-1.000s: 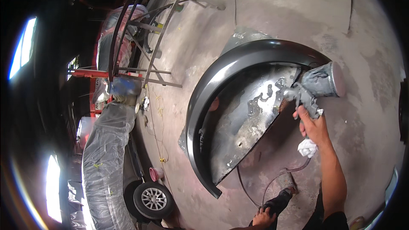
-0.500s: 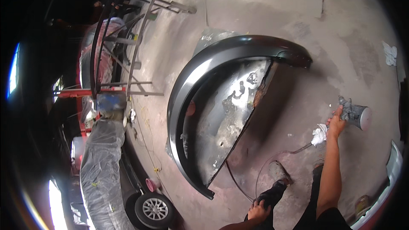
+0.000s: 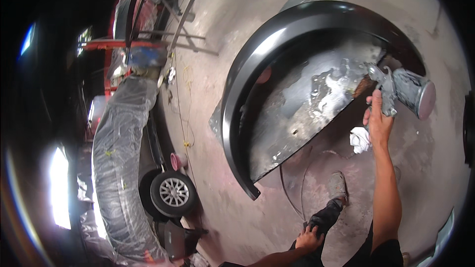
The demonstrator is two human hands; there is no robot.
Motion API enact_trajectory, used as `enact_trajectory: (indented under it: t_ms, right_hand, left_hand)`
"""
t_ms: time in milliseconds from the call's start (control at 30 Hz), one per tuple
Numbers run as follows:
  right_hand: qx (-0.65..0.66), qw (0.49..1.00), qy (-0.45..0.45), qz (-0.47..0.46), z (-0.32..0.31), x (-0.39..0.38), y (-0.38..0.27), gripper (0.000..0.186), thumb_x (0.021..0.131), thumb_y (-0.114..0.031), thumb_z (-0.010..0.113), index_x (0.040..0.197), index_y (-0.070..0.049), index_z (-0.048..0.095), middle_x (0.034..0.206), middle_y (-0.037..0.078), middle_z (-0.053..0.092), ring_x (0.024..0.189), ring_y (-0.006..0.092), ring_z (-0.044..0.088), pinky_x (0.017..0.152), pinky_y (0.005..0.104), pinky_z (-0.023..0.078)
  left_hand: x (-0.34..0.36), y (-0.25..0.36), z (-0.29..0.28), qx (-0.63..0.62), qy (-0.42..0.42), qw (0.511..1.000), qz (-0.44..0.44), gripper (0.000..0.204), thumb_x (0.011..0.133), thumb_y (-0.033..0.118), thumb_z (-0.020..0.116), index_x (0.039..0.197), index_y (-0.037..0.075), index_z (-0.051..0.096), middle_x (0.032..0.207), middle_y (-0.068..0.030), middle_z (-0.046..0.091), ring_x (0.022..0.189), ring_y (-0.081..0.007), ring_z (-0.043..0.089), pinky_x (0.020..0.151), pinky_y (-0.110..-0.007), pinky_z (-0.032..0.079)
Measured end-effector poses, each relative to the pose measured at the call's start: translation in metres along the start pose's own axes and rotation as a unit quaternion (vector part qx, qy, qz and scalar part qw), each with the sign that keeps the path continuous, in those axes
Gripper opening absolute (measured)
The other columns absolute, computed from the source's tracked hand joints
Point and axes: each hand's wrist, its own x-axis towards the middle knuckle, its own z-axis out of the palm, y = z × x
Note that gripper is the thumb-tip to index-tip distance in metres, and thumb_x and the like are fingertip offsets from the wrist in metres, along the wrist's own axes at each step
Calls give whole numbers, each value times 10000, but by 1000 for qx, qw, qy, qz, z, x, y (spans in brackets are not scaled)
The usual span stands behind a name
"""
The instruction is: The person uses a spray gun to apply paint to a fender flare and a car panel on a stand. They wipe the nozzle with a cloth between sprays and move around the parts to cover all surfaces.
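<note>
One black arch-shaped panel (image 3: 257, 52), one spray gun (image 3: 388, 91), right hand (image 3: 380, 126) extended, fingers grasping gun, left hand (image 3: 308, 239) on knee (image 3: 325, 218), grip unclear

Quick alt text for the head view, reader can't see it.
A person's right grip holds a spray gun near a black arched fender flare. The left grip rests on the left leg; a spoked wheel shows at picture left.

Spray gun (image 3: 389, 89) ptly bhd R fingers (image 3: 377, 98)

A car paint workshop: spray gun (image 3: 389, 85), arched black panel (image 3: 262, 48), plastic-wrapped vehicle (image 3: 121, 163)
</note>
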Motion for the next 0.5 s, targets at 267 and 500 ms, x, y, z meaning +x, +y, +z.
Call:
enact_trajectory:
  t_ms: [267, 500]
  right_hand:
    - [-59, 982, -177, 29, 116, -64, 39, 379, 913, -388, 609, 822, -20, 602, 541, -23, 469, 434, 63, 423, 395, 234, 337]
    - [-202, 907, -369, -8, 143, -142, 113, 323, 898, -292, 638, 954, 23, 595, 689, 74, 587, 623, 173, 534, 616, 334, 442]
  left_hand:
    - [-13, -18, 25, -86, 36, 996, -4, 530, 880, 453, 507, 1284, 110, 502, 1305, -190, 475, 1147, -402, 499, 940, -482, 447]
    - [-16, -29, 43, -149, 28, 988, -32, 502, 878, 406, 522, 1264, 84, 505, 1320, -205, 465, 1135, -393, 501, 943, -478, 439]
